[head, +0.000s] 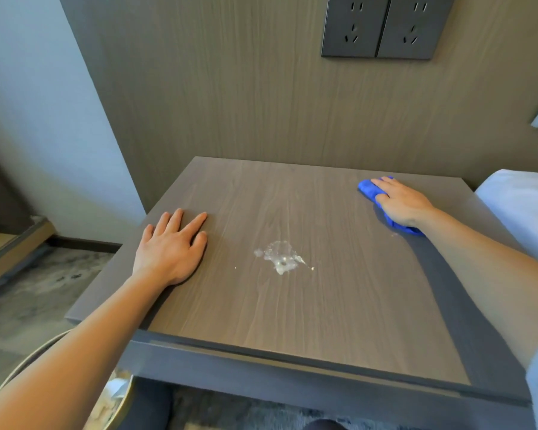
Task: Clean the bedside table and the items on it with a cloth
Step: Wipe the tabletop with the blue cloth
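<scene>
Blue cloth [366, 188] is lying upper right of frame, near far corner of table [339, 330], long axis running diag. upper left to lower right. R hand [401, 202] is pressing it, fingers straight; L hand [171, 246] is resting flat, open, at left. Wiping seems underway; next move is calling for sweeping down-left to centre spill [280, 258].

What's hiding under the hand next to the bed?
A blue cloth lies under the right hand, on the table. Its middle is covered by the palm, so only its ends show.
</scene>
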